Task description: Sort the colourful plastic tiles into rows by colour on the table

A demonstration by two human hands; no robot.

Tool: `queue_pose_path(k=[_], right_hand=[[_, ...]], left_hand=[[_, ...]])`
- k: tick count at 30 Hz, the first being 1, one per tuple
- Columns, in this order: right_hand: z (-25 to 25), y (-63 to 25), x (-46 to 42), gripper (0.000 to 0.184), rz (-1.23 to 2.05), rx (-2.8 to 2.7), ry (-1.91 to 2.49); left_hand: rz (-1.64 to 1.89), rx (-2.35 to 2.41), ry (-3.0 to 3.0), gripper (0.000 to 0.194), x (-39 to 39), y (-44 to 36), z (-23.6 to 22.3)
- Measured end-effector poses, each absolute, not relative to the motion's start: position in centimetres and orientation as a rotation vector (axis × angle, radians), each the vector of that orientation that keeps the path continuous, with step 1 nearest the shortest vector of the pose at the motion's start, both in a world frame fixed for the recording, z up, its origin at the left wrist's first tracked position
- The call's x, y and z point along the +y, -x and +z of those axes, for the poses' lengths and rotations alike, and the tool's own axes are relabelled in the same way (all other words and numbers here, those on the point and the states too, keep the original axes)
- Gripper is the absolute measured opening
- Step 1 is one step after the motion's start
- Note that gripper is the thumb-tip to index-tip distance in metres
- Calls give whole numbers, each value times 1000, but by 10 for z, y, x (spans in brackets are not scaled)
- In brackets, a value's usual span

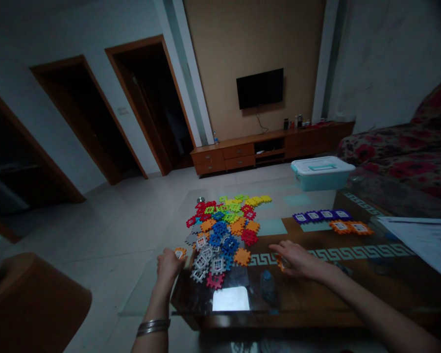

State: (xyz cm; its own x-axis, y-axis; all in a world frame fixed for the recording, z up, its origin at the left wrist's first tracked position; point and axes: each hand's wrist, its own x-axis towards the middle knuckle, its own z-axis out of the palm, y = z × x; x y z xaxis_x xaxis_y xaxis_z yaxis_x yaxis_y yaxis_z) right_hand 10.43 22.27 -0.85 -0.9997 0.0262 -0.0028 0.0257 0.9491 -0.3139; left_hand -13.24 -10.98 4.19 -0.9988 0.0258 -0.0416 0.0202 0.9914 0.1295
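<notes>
My left hand (168, 265) is closed on an orange interlocking tile (180, 252) with a white window grid, left of the pile. My right hand (293, 259), over the glass tabletop, has its fingers round another orange tile (280, 263), mostly hidden by the hand. Between the hands spreads a heap of notched plastic tiles (220, 230) in red, green, yellow, blue, orange and grey. To the right, several purple tiles (320, 215) with white windows lie joined in a row. Two orange window tiles (351, 227) sit joined just in front of that row.
The glass table (301, 294) has a patterned band. A teal box with a white lid (321, 172) stands at the far right. Papers (422, 240) lie at the right edge. A small metal round object (200, 199) is behind the pile. A brown stool-like block (33, 304) stands at left.
</notes>
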Motion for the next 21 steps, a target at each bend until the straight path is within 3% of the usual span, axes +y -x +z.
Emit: queue_pose_path(k=[4,6,9,14,18,21], right_hand=[[-8,-106,228,74,404,-3155,80],[-8,-104,228,74,405,-3155,87],[-4,-102,228,80,472,-3149,155],[11,-100,221,82,716,-2971,20],[18,-98,203,86,746,-2978,-93],[18,-97,189,70,658,-3093,-123]], left_hand=[[641,3174,-615,49,-80,114,41],[836,2991,-985,51,-49,84,31],[856,2640,-1355,51,2,25,5],[693,2438,-1365,49,44,-27,-21],[739,2445,-1259,61,29,-14,-17],[784,2503,-1186,61,12,3,-12]])
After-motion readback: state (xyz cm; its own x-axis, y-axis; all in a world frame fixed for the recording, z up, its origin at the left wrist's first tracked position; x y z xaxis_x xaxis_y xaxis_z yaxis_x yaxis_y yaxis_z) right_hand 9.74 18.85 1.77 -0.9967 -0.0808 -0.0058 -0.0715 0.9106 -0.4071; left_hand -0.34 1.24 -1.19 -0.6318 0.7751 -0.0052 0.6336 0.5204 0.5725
